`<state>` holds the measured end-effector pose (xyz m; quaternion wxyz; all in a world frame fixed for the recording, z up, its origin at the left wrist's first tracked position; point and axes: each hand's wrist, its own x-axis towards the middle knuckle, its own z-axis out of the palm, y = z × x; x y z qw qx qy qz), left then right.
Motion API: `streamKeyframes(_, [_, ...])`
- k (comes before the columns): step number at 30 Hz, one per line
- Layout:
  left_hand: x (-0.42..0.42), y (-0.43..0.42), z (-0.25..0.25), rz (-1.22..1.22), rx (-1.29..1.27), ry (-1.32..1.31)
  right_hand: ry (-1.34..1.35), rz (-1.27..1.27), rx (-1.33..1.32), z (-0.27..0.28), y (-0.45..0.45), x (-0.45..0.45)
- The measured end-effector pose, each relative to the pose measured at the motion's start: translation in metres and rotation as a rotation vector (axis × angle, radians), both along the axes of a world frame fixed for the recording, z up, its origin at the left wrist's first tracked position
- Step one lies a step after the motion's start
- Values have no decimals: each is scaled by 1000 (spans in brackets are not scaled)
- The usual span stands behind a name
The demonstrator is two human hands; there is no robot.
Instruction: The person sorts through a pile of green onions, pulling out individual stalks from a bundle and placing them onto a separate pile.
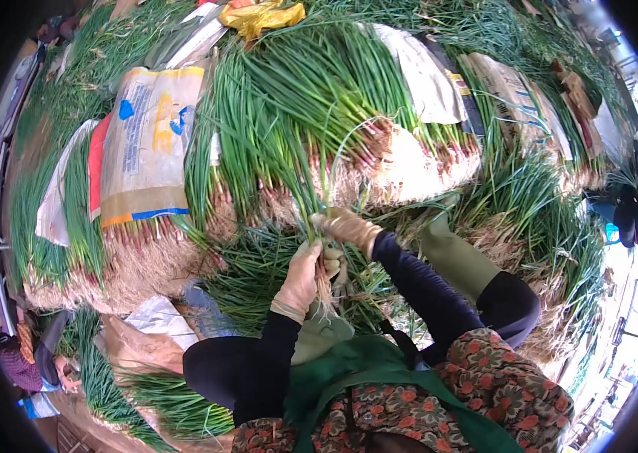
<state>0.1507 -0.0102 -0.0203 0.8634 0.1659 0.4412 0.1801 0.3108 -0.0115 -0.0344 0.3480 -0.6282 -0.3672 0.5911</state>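
Observation:
Gloved, my left hand (303, 276) is closed round the lower stems of a few green onions (325, 285), whose pale roots hang below the fingers. My right hand (347, 229), in a tan glove, is closed at the leaves just above and to the right of it. From there the long green leaves run up toward a large heap of green onions (281, 98), roots facing me. Loose leaves (247, 264) lie under and around both hands. Whether the right fingers pinch one leaf or several cannot be made out.
Printed sacks (149, 143) and a white sack (421, 75) cover parts of the heap. A yellow bag (262, 16) lies at the top. More onions lie at right and lower left (179, 400). A co-worker's hand (68, 374) shows at the far left.

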Motion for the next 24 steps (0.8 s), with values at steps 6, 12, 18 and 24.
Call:
streamKeyframes(6, [1, -4, 0, -8, 55, 60, 57, -93, 48, -2, -23, -3])
streamKeyframes(12, [0, -9, 11, -121, -1, -111, 520, -166, -67, -20, -29, 1])
streamKeyframes(18, [8, -18, 16, 32, 267, 184, -651, 63, 302, -18, -29, -17])
streamKeyframes(24, [4, -3, 37, 402, 479, 125, -1051, -132, 207, 14, -46, 120])
